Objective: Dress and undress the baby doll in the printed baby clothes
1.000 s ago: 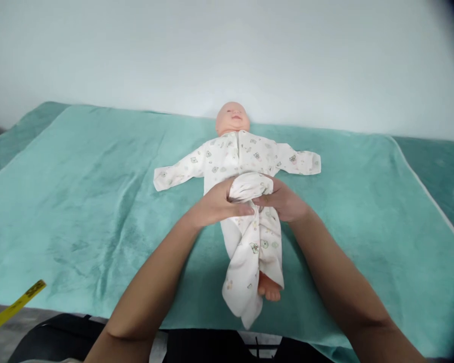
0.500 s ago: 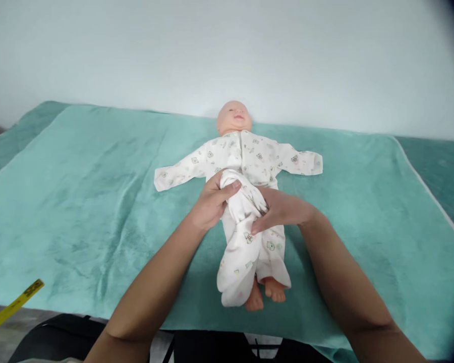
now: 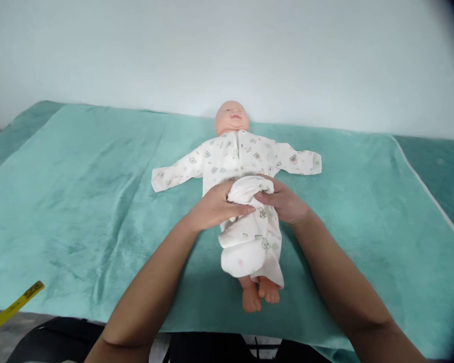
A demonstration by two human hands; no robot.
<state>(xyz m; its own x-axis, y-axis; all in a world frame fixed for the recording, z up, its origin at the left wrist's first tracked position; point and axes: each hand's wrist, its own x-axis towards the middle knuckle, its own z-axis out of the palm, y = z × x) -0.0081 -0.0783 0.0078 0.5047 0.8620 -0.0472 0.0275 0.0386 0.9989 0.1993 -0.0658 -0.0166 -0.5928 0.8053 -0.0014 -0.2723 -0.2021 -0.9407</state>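
A baby doll [image 3: 231,117] lies on its back, dressed in a white long-sleeved top [image 3: 227,159] with small animal prints, sleeves spread to both sides. Over its legs hang matching printed baby pants [image 3: 249,234]. My left hand [image 3: 221,205] grips the bunched upper edge of the pants from the left, thumb laid across the front. On the other side, my right hand [image 3: 285,199] is closed on the same gathered fabric, its thumb near the middle. The doll's bare feet [image 3: 260,295] show below the pants; whether they pass through the leg openings I cannot tell.
A green blanket [image 3: 79,201] with some creases covers the table, reaching a pale wall [image 3: 227,55] behind the doll. A yellow strip [image 3: 15,307] with dark markings is at the lower left. Dark items [image 3: 56,340] sit below the table's front edge.
My right hand has moved up to the pants' top edge, and my left hand has shifted slightly down. The fabric is gathered more, the pant legs sit higher and more of the feet shows.
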